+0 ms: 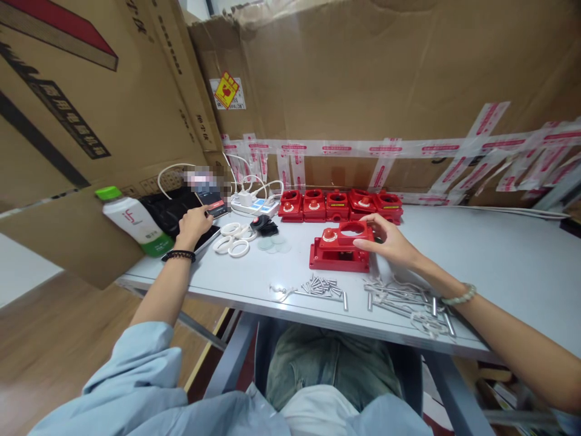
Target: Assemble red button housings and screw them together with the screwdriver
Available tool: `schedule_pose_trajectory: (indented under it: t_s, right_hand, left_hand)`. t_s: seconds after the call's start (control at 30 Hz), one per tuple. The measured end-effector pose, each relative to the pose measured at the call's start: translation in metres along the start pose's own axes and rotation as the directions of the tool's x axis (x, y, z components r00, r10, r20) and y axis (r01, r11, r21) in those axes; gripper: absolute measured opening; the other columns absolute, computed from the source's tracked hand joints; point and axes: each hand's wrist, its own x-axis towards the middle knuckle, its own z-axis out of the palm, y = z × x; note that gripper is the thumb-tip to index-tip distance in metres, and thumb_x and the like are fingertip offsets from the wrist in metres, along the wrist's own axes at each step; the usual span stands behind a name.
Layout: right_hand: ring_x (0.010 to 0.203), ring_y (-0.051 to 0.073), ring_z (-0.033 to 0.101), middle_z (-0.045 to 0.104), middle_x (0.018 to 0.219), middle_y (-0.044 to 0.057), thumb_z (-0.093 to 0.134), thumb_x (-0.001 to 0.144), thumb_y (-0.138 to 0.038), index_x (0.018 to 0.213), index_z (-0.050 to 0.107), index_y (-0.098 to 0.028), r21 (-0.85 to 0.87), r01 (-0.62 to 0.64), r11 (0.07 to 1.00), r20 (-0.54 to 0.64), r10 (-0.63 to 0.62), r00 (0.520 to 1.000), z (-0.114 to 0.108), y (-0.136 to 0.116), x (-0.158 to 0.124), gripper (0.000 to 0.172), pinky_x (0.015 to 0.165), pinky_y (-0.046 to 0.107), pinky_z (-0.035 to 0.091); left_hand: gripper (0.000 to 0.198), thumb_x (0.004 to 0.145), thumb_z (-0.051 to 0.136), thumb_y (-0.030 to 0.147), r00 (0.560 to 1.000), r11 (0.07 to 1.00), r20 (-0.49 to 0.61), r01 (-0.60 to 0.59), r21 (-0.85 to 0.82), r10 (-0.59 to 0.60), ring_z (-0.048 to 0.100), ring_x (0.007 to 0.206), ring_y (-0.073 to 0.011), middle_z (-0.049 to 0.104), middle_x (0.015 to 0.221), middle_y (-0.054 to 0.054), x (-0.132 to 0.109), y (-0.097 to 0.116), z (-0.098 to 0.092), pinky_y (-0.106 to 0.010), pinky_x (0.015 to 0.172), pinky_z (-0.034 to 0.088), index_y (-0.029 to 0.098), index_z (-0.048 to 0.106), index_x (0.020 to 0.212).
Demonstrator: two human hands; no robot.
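Note:
My right hand (391, 241) grips a red housing cover (338, 237) by its right end, thumb in front. The cover has a large round hole and a red knob, and it sits tilted over a red base (336, 261), with a gap showing between them. At the left, my left hand (195, 225) reaches to a phone (218, 209), fingers stretched toward its lit screen and nothing gripped. Below the base lie a pile of screws (322, 284) and a metal rod with a T-shaped end (345, 301). More metal rods with white cords (408, 297) lie below my right hand.
Several red housings (336, 206) stand in a row at the back. White rings (238, 248), clear discs (272, 244) and a black item (264, 225) lie left of centre. A power strip (256, 204), a green-capped bottle (134, 221) and cardboard walls (363, 79) border the table.

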Motion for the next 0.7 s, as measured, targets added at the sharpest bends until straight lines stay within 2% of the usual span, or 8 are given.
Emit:
schedule_pose_trajectory:
  t_s: [0.37, 0.47, 0.6, 0.7]
  right_hand:
    - [0.103, 0.029, 0.064, 0.067, 0.108, 0.009, 0.079, 0.068, -0.052, 0.105, 0.054, -0.024, -0.023, 0.000, 1.000, -0.003, 0.000, 1.000, -0.002, 0.000, 0.000, 0.052, 0.093, 0.049, 0.050]
    - [0.101, 0.028, 0.065, 0.067, 0.107, 0.008, 0.079, 0.069, -0.052, 0.104, 0.053, -0.024, -0.019, -0.003, 1.000, -0.001, 0.003, 1.000, -0.001, -0.001, 0.000, 0.052, 0.093, 0.049, 0.051]
    - [0.098, 0.027, 0.066, 0.067, 0.104, 0.008, 0.078, 0.069, -0.051, 0.102, 0.053, -0.024, -0.017, 0.002, 1.000, 0.001, -0.002, 1.000, -0.001, -0.003, -0.001, 0.050, 0.092, 0.048, 0.051]
    - [0.097, 0.027, 0.066, 0.067, 0.104, 0.007, 0.078, 0.068, -0.050, 0.102, 0.052, -0.024, -0.017, 0.016, 1.000, -0.001, -0.016, 1.000, -0.001, -0.003, -0.001, 0.050, 0.092, 0.048, 0.051]
  left_hand:
    - [0.054, 0.084, 0.049, 0.027, 0.999, 0.999, -0.038, -0.020, -0.026, 0.019, 0.061, 0.116, -0.0420, 0.066, 0.125, -0.020, -0.002, 0.002, -0.001, -0.051, 0.092, 0.050, 0.019, 0.058, 0.136]
    - [0.051, 0.081, 0.048, 0.027, 0.999, 0.998, -0.034, -0.039, -0.054, 0.037, 0.062, 0.113, -0.0410, 0.068, 0.122, -0.019, -0.001, 0.002, -0.003, -0.048, 0.089, 0.050, 0.018, 0.064, 0.129]
    - [0.042, 0.079, 0.048, 0.034, 0.988, 0.981, 0.047, -0.142, -0.134, 0.149, 0.067, 0.100, -0.0324, 0.073, 0.104, -0.012, 0.000, 0.001, -0.008, -0.036, 0.085, 0.051, 0.016, 0.072, 0.108]
    - [0.045, 0.075, 0.053, 0.046, 0.949, 0.948, 0.155, -0.240, -0.210, 0.274, 0.068, 0.092, -0.0255, 0.075, 0.094, -0.006, -0.003, -0.001, -0.013, -0.027, 0.081, 0.052, 0.017, 0.074, 0.101]
